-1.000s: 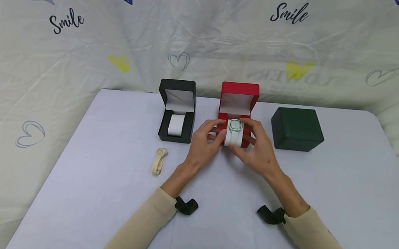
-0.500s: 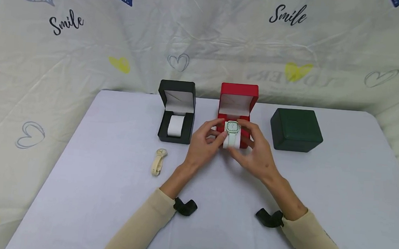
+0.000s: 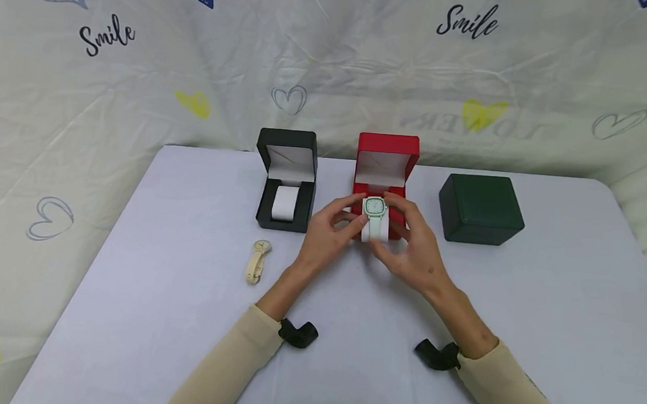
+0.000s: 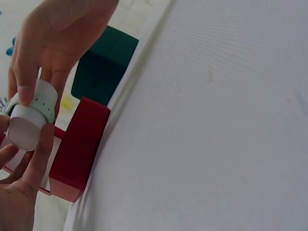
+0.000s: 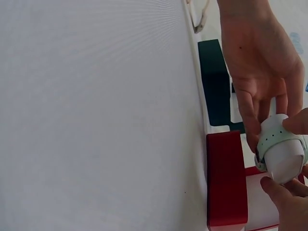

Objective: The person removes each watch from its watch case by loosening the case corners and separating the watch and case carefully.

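Over the front of an open red watch box (image 3: 389, 145), both hands hold a white watch cushion (image 5: 284, 161) with a mint-green wristwatch (image 3: 375, 207) strapped round it. My left hand (image 3: 326, 235) pinches it from the left, thumb close to the dial. From the right, my right hand (image 3: 415, 255) grips the other side, thumb low and fingers above. Both wrist views show the punched strap (image 4: 42, 107) wrapped round the cushion, fingertips at its two ends. The dial faces up in the head view. Much of the red box's lower half is hidden behind the hands.
An open black watch box (image 3: 288, 137) with a white cushion (image 3: 285, 203) stands left of the red one. A closed dark green box (image 3: 481, 209) stands to the right. Nearer the left forearm lies a cream wristwatch (image 3: 257, 262) on the white table (image 3: 175, 342).
The cushion with the mint-green watch has shifted slightly left and towards me, both hands moving along with it. The boxes and the cream watch stay in place.
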Motion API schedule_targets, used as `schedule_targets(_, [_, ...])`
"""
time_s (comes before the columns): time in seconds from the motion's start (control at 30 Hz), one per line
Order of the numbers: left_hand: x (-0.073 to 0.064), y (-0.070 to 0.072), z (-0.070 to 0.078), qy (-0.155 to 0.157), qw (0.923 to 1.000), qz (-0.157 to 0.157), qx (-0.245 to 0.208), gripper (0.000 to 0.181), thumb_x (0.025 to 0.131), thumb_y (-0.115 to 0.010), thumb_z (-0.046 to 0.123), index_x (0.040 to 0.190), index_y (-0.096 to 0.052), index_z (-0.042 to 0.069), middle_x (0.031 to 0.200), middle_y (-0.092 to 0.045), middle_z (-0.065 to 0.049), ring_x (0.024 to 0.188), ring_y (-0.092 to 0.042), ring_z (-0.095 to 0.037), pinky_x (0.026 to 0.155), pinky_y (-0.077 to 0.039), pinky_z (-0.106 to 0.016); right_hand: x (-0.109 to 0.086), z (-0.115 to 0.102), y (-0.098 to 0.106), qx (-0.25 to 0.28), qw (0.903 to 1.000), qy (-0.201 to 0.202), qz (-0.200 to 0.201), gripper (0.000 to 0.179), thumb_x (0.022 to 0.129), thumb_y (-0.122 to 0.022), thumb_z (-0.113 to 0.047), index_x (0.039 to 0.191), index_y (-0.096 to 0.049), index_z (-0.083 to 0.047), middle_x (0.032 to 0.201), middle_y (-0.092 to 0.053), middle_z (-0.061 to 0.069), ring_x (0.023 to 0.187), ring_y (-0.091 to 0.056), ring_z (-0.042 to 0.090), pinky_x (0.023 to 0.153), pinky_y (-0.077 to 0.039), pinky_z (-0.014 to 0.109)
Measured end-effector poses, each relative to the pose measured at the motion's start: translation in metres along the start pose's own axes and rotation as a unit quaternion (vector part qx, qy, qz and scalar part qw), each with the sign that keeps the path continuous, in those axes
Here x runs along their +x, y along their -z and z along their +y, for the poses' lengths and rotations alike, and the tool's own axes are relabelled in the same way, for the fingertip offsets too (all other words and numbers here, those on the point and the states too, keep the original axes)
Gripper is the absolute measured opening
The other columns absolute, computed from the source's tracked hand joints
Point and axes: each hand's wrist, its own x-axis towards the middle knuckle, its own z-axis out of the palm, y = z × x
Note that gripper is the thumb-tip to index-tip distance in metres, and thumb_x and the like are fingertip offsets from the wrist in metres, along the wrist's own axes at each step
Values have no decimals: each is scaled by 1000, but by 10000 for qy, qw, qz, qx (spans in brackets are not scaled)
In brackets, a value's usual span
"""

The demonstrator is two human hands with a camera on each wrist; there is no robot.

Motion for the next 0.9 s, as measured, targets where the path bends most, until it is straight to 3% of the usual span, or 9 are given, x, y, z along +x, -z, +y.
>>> schedule_targets(0.13, [1, 1, 0, 12, 9998, -11, -203, 45, 100, -68, 13, 145, -61, 11, 145, -61, -8, 104, -72, -25, 72, -62, -28, 1, -1, 0, 28, 10000, 52, -23, 80, 79, -86, 4, 148, -46, -2, 153, -50, 14, 138, -52, 29, 102, -54, 45])
schedule_targets(0.2, [1, 1, -1, 33, 9995, -15, -298, 45, 100, -68, 13, 144, -61, 12, 144, -61, -8, 103, -72, -24, 73, -60, -23, 2, 0, -1, 37, 10000, 73, -54, 81, 79, -86, 4, 148, -45, -2, 153, -49, 14, 140, -50, 27, 103, -54, 46])
schedule_targets(0.4, [1, 1, -2, -33, 9995, 60, -318, 45, 100, -68, 13, 144, -61, 8, 143, -62, -6, 99, -71, -17, 69, -58, -29, 2, 1, -1, -413, 9991, 108, -50, 83, 76, -90, -2, 148, -47, -6, 148, -51, 14, 137, -50, 26, 100, -58, 52])
schedule_targets(0.53, [0, 2, -4, -59, 9992, 51, -386, 45, 100, -67, 12, 144, -61, 8, 143, -62, -5, 98, -70, -14, 68, -56, -25, 2, 0, -1, -750, 9971, 102, -28, 85, 75, -92, -5, 148, -48, -8, 145, -54, 13, 131, -53, 26, 96, -61, 51])
schedule_targets(0.7, [-2, 4, -4, -55, 9990, -13, -447, 46, 100, -67, 11, 145, -60, 10, 144, -61, -3, 101, -70, -17, 70, -57, -24, 0, -1, -1, -604, 9981, 48, -148, 86, 76, -91, -4, 149, -47, -10, 142, -54, 12, 118, -63, 25, 89, -64, 31])
schedule_targets(0.9, [-2, 6, -2, -113, 9988, -219, -430, 52, 96, -72, 10, 147, -59, 12, 144, -60, -5, 106, -68, -25, 71, -57, -21, -1, -4, -1, -653, 9978, -65, -124, 87, 76, -91, -4, 150, -46, -11, 141, -54, 13, 115, -66, 26, 88, -65, 36])
